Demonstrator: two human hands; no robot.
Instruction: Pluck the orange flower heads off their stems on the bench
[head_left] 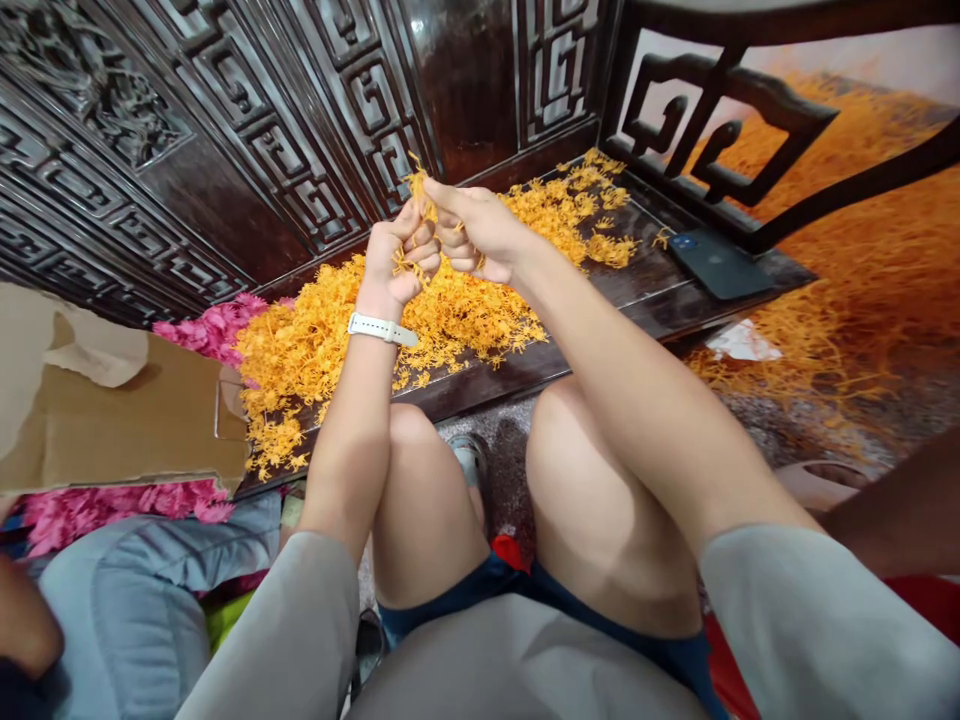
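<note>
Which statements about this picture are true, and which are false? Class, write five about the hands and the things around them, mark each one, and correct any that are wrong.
1. The left hand and right hand both hold orange pieces. True.
2. The pale wristband is on the right wrist. False: it is on the left wrist.
3. A dark phone lies on the wooden bench. True.
4. The heap on the bench is bright green. False: it is orange-yellow.
5. The cardboard is beside the phone. False: it is at the opposite end of the bench.
</note>
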